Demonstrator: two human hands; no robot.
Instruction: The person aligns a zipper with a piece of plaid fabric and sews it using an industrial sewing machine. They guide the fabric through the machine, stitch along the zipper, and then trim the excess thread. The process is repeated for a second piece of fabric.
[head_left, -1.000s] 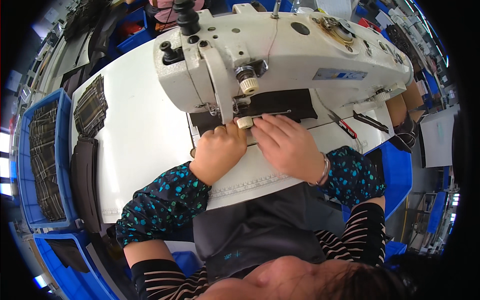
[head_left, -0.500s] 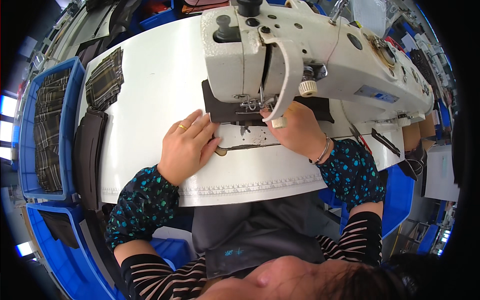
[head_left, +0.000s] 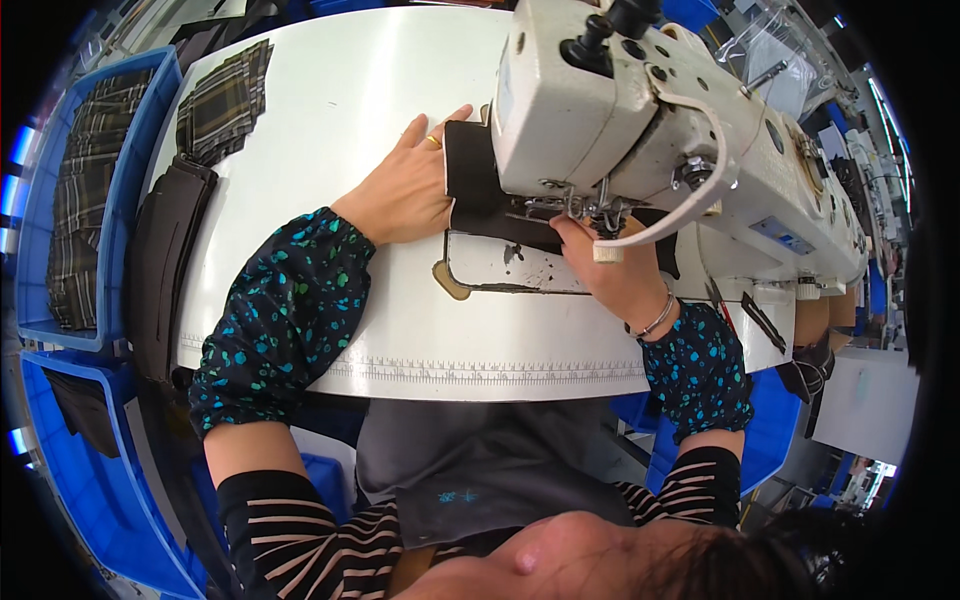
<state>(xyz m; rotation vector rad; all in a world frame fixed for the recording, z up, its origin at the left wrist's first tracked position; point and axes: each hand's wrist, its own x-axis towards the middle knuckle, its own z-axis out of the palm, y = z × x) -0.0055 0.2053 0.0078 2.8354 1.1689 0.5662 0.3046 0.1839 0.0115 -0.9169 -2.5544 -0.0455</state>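
A dark brown, flat piece of material lies under the head of a white sewing machine, beside the presser foot. My left hand rests flat at its left edge, fingers stretched away from me and apart; a ring is on one finger. On the near edge of the piece, close to the presser foot, my right hand pinches with thumb and forefinger. The machine's curved white guard partly covers those fingers. Dark sleeve covers with blue-green spots are on both my forearms.
Plaid cloth pieces and a stack of dark folded pieces lie at the left. Beyond them stands a blue bin holding more plaid cloth. Snips with red handles lie right of my right hand. A printed ruler runs along the table's front edge.
My left hand has moved farther from me, up along the left edge of the dark piece, its fingers spreading. My right hand stays near the presser foot. The view has shifted.
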